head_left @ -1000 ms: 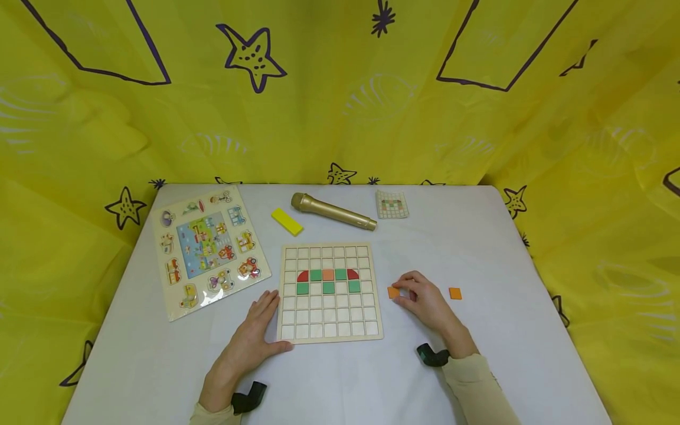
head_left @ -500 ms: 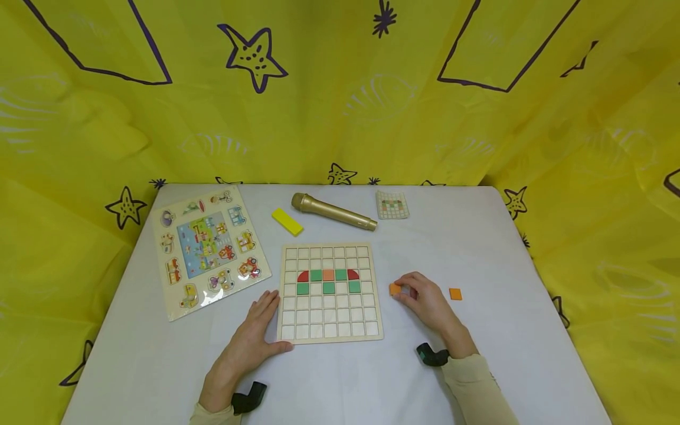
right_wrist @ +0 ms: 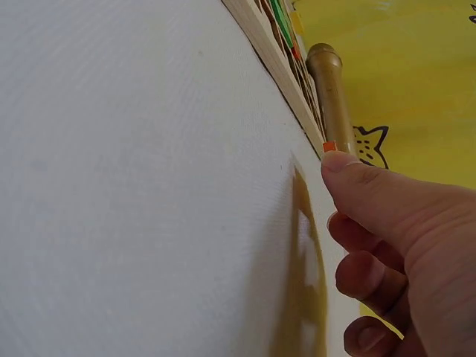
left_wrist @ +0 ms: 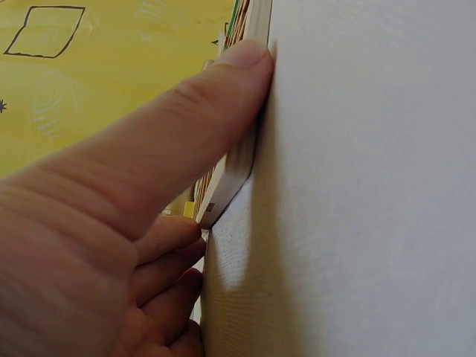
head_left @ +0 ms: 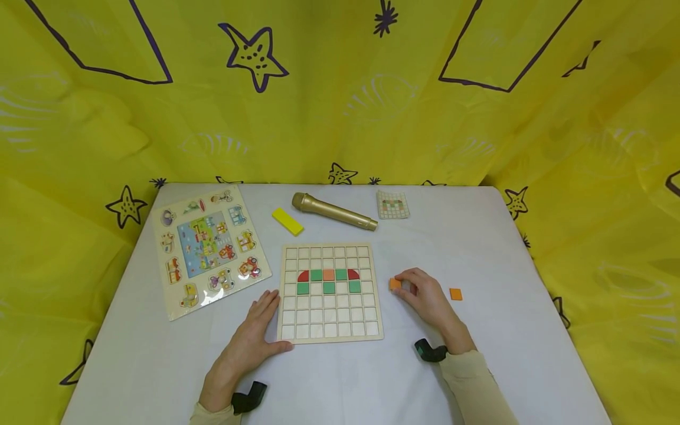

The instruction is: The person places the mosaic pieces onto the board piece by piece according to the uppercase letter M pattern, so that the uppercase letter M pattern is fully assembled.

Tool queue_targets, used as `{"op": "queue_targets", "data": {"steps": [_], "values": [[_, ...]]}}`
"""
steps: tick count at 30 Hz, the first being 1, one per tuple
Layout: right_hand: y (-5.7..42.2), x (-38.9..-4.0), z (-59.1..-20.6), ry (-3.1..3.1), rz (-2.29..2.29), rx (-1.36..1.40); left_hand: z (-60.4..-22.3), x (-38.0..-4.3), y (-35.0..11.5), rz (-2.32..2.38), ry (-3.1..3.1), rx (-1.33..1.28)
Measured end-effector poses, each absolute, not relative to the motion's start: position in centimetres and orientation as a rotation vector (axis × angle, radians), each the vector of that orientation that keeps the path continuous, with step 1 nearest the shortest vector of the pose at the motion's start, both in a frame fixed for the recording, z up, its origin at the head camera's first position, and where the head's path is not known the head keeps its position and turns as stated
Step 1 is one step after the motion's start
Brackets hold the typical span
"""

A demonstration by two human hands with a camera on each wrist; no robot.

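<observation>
Just right of the wooden grid board, my right hand pinches an orange square tile between thumb and fingers. In the right wrist view the tile peeks out past the thumb tip, held above the white cloth. My left hand rests at the board's lower left corner, thumb along the near edge and fingers along the left side; the left wrist view shows the thumb against the board's edge. Green, red and salmon pieces fill part of the grid, such as a green tile. A second orange tile lies right of my right hand.
Behind the board lie a gold microphone, a yellow block and a small pattern card. A wrapped picture puzzle occupies the left of the table. Yellow printed curtains surround the table.
My right hand has lifted slightly with the orange tile, which has shifted a little away from me toward the back. My left hand and the board have stayed put.
</observation>
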State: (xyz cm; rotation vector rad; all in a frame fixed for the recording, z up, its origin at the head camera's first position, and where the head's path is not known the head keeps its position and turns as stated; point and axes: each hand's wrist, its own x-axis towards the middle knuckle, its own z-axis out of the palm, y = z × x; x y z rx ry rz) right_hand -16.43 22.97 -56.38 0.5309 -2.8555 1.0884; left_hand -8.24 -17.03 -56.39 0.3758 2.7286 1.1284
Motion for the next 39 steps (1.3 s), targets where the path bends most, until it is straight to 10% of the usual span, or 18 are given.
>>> {"op": "queue_targets", "data": {"steps": [39], "values": [[15.6,-19.2,-54.2,-2.647,1.293,0.817,-56.9,-8.2,-17.1,1.15,2.764,0.444]]}}
